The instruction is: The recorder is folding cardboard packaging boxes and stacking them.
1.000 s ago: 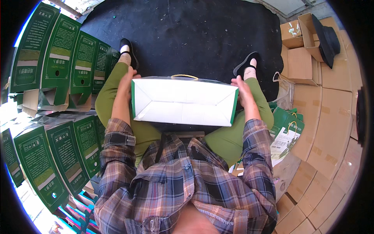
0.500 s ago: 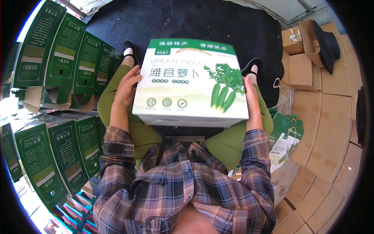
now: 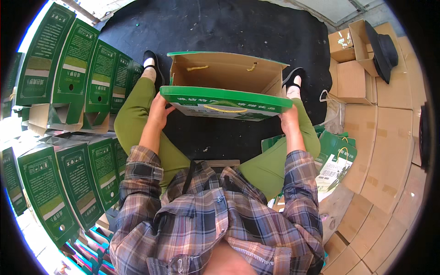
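box point(image 3: 224, 75) has tipped mouth-up, white-lettered green rim point(image 3: 227, 95) between hands point(image 3: 158, 111) point(image 3: 289, 120).

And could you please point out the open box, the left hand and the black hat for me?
Open box point(image 3: 224, 73): head view, on the brown inside of its far wall.
Left hand point(image 3: 158, 112): head view, on the middle of the hand.
Black hat point(image 3: 388, 50): head view, on its crown.

plaid shirt point(image 3: 188, 215): brown/navy/grey, pale stitching near side | sleeves point(image 3: 300, 172): same plaid | trousers point(image 3: 134, 112): olive green | far shoes point(image 3: 158, 73): black, strapped | left hand point(image 3: 158, 111), right hand point(image 3: 289, 120): bare
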`<action>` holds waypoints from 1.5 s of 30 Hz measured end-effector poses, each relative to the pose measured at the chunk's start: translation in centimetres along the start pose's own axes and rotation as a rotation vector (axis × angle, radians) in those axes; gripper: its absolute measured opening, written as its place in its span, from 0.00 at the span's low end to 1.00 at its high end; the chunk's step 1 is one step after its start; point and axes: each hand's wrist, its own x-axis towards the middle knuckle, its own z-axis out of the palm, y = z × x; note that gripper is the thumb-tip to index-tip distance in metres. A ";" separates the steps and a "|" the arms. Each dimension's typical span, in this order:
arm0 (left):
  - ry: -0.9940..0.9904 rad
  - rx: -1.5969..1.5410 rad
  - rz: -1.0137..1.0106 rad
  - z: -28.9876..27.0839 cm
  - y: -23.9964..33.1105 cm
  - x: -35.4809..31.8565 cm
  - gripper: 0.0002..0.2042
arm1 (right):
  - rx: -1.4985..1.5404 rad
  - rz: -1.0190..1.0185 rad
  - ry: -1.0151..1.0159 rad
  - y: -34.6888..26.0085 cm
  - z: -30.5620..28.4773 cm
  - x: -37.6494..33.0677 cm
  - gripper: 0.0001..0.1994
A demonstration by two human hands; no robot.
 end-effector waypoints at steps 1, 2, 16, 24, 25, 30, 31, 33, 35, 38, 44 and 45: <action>0.011 0.051 -0.056 -0.3 -0.2 0.2 0.22 | -0.028 0.020 0.016 0.2 0.5 0.1 0.14; 0.022 0.102 -0.112 -0.6 -0.3 0.3 0.22 | -0.057 0.040 0.032 0.3 0.9 0.1 0.14; -0.080 0.310 0.134 -1.2 1.4 -0.2 0.25 | -0.283 -0.202 0.024 0.4 -0.1 -0.5 0.13; -0.249 0.496 0.213 -1.0 2.7 -0.8 0.25 | -0.263 -0.143 -0.080 -1.1 0.2 -1.4 0.15; -0.258 0.507 0.174 -0.9 2.8 -0.8 0.24 | -0.274 -0.141 -0.100 -1.2 0.1 -1.4 0.16; -0.300 0.461 0.062 -1.3 3.0 -1.3 0.26 | -0.339 -0.154 -0.190 -1.2 0.2 -1.4 0.16; -0.332 0.451 0.099 -1.4 3.1 -1.5 0.27 | -0.357 -0.144 -0.211 -1.3 0.3 -1.5 0.16; -0.363 0.443 0.135 -1.7 3.1 -1.8 0.28 | -0.374 -0.101 -0.235 -1.7 0.4 -1.8 0.17; -0.470 0.434 0.171 -2.3 3.0 -2.1 0.30 | -0.316 -0.092 -0.229 -2.0 0.5 -1.9 0.18; -0.364 0.590 0.233 -0.9 3.0 -3.0 0.31 | -0.235 -0.074 -0.221 -2.1 0.3 -1.9 0.20; -0.031 0.644 0.418 0.2 0.0 -2.1 0.27 | -0.353 -0.226 -0.146 -0.7 0.6 -2.5 0.22; 0.020 0.681 0.455 0.7 0.0 -2.2 0.24 | -0.459 -0.307 -0.096 -0.5 0.6 -2.8 0.21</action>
